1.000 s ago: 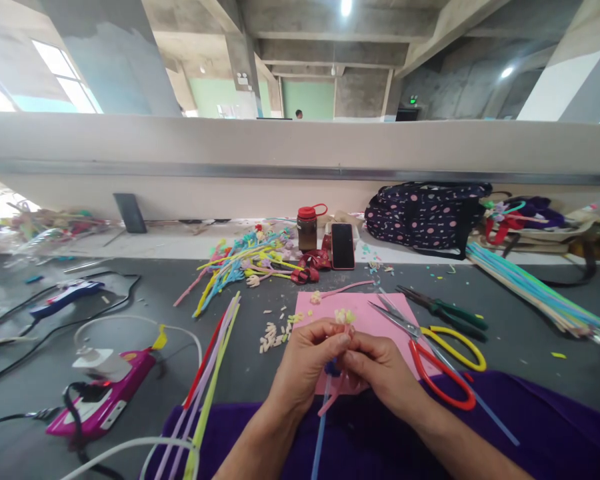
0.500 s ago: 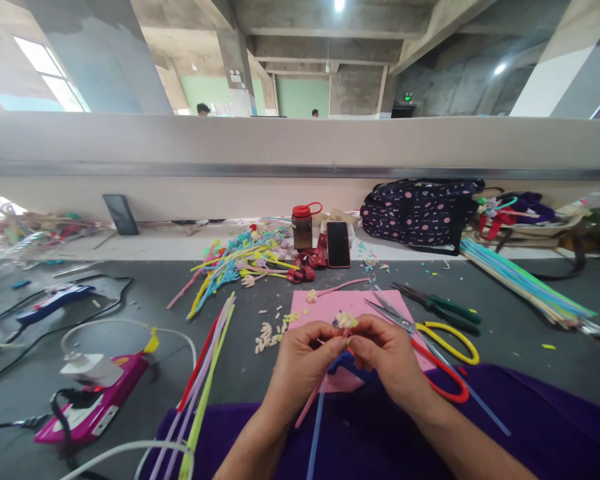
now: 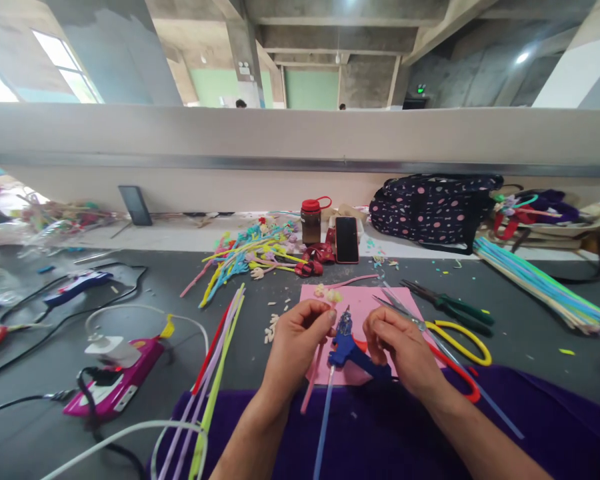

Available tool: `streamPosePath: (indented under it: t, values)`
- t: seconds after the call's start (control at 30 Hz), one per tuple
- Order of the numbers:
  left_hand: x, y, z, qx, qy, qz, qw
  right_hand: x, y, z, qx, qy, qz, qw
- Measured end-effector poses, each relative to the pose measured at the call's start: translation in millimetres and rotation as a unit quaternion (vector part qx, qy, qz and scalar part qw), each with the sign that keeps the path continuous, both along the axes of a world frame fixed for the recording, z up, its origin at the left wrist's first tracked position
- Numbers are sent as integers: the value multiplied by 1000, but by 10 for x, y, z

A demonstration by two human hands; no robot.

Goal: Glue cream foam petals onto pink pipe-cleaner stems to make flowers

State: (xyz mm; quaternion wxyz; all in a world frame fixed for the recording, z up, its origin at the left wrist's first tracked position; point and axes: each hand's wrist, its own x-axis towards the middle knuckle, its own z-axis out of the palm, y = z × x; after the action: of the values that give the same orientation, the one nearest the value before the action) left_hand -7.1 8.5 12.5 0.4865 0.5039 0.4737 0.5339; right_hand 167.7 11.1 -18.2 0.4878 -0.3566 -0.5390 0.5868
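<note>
Between thumb and fingers my left hand (image 3: 303, 340) pinches a pink fuzzy stem (image 3: 310, 387) with a small pale yellow flower (image 3: 334, 296) at its top. My right hand (image 3: 397, 343) is apart from it, fingers curled in; whether they hold something small is hidden. A blue glue gun (image 3: 347, 348) lies between my hands on a pink sheet (image 3: 373, 300), its nozzle pointing away from me. A long translucent glue stick (image 3: 323, 427) sticks out of its rear toward me. Another small flower on a pink stem (image 3: 353, 281) rests at the sheet's far edge.
Scissors (image 3: 457, 340) and green-handled pliers (image 3: 460, 313) lie right of the sheet. Fuzzy stems (image 3: 220, 373), a magenta power strip (image 3: 125, 380) and cables are on the left. Behind stand a bottle (image 3: 311, 223), a phone (image 3: 347, 240) and a patterned bag (image 3: 430, 210). Purple cloth (image 3: 380, 433) covers the near edge.
My hands were together at the flower; the right has drawn away to the right, leaving the stem in my left. The glue gun now shows between them. The view has shifted slightly left.
</note>
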Motion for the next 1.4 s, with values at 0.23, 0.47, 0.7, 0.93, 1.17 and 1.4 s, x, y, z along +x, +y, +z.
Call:
streamPosePath:
  t: [0.23,0.47,0.7,0.93,1.17,1.4]
  values:
    - [-81,23,-2,3,-70,15,997,-24,-67,-53,93,-207,37,973]
    - [222,-190,-63,-67,-143,-137,978,155,137,-125,139,-280,-5,950]
    - [291,-280,-75,-40,-96,-168,980,-135,449,174,169,-393,98,898]
    - [292,-280,-90,-33,-116,-160,980,-873,817,-25,348,-404,195,823]
    - [300,-285,-76,-43,-116,-159,980,-1184,759,-118,394,-443,291,751]
    - [359,-298,-137,-19,-98,-144,985,-1179,658,-207,425,-505,362,658]
